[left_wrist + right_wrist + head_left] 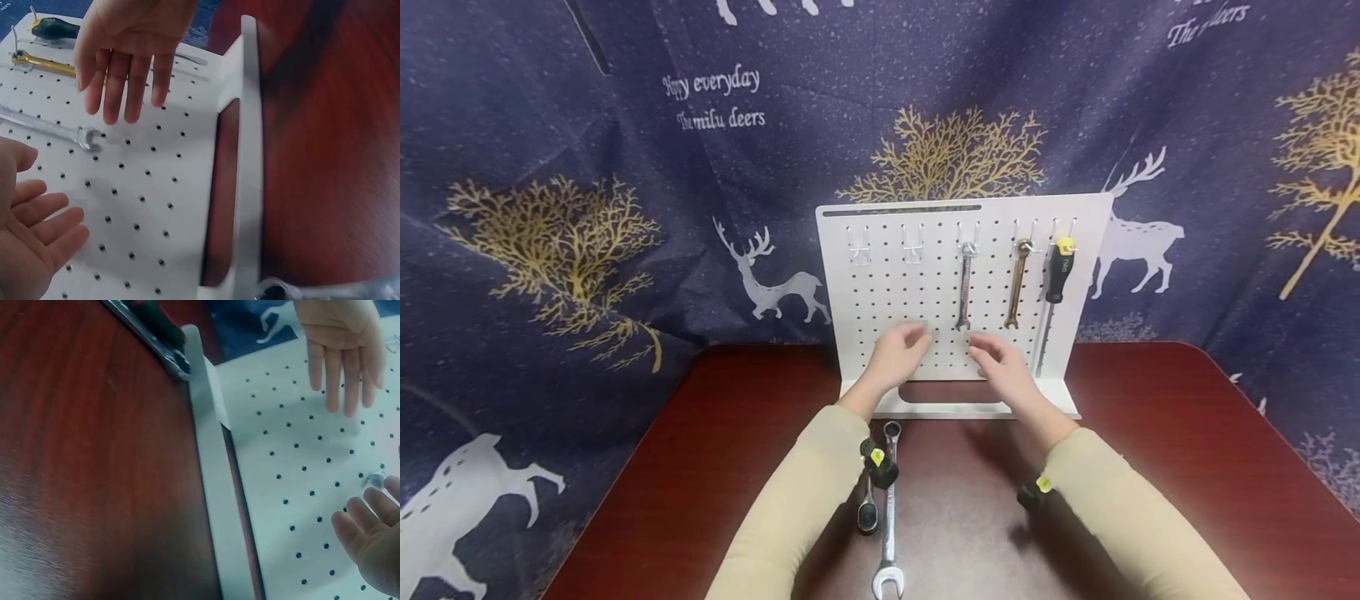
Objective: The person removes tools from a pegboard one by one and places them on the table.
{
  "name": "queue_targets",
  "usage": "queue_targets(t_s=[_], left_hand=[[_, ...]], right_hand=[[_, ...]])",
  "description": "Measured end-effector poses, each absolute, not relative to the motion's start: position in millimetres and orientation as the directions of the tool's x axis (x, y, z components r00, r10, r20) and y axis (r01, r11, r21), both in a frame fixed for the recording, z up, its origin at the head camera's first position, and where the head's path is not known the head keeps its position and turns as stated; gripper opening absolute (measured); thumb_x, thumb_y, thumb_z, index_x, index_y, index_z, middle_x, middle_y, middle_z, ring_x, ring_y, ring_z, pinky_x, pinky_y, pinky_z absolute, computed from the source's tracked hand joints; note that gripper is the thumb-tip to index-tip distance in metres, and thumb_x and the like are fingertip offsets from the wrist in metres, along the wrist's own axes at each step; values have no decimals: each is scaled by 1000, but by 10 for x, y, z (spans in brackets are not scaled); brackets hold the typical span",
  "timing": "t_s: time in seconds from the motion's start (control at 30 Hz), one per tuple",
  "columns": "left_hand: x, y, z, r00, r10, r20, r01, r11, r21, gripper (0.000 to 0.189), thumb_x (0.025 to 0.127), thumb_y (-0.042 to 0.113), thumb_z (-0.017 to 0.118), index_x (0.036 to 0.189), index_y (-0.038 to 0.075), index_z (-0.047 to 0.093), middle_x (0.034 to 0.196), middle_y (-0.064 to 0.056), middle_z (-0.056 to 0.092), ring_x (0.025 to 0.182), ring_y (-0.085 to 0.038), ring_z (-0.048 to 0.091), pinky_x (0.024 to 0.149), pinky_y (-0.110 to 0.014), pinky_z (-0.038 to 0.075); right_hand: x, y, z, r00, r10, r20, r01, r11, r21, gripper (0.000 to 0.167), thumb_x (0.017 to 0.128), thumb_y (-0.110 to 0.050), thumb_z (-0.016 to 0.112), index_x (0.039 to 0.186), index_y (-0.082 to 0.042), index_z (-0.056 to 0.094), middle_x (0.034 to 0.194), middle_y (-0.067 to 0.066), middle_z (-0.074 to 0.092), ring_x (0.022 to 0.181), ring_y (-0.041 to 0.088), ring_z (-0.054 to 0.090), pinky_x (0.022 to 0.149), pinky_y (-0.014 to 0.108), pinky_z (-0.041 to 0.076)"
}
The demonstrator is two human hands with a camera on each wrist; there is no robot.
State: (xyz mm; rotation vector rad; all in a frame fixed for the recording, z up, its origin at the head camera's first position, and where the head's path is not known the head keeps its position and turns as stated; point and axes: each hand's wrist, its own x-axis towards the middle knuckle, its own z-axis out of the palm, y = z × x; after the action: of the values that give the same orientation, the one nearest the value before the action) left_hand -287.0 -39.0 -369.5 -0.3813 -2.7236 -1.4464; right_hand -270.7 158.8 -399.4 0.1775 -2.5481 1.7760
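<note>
My left hand [898, 354] is in front of the lower pegboard [917, 292], fingers relaxed and holding nothing. To its right, my right hand [1000, 362] is likewise unoccupied, its palm turned toward the left hand. Between and above them a silver combination wrench [965, 287] hangs from a hook. Farther right hang a brass-coloured wrench [1017, 287] and a screwdriver [1060, 271] with a black and yellow handle. The left wrist view shows the left hand [37, 237] below the silver wrench's open end [90, 139]. In the right wrist view, the right hand [378, 531] has slightly bent fingers.
A long combination wrench [890, 508] and a ratchet-like tool [867, 512], partly hidden by the left wrist camera, lie on the red-brown table [760, 467]. Two clear hooks [859, 247] on the board's left bear no tools. A deer-print curtain [790, 167] hangs behind.
</note>
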Motion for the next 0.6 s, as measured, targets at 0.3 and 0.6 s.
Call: queue_targets(t_s=[0.3, 0.6], left_hand=[[-3039, -64, -3295, -953, 168, 251, 301, 468, 831, 43, 99, 28, 44, 139, 12, 45, 140, -4, 52, 127, -19, 51, 105, -32, 45], [-3132, 168, -3020, -933, 158, 322, 359, 403, 842, 43, 98, 23, 46, 140, 11, 44, 136, -5, 55, 125, -17, 53, 104, -29, 46]], right_hand=[[-2838, 1626, -3906, -987, -66, 146, -159, 286, -945, 50, 99, -19, 47, 145, -5, 33, 145, 20, 41, 130, 36, 45, 100, 49, 47], [-2933, 1610, -3844, -981, -87, 172, -189, 263, -946, 52, 99, -23, 47, 147, -12, 30, 148, 16, 38, 133, 34, 41, 101, 49, 47]])
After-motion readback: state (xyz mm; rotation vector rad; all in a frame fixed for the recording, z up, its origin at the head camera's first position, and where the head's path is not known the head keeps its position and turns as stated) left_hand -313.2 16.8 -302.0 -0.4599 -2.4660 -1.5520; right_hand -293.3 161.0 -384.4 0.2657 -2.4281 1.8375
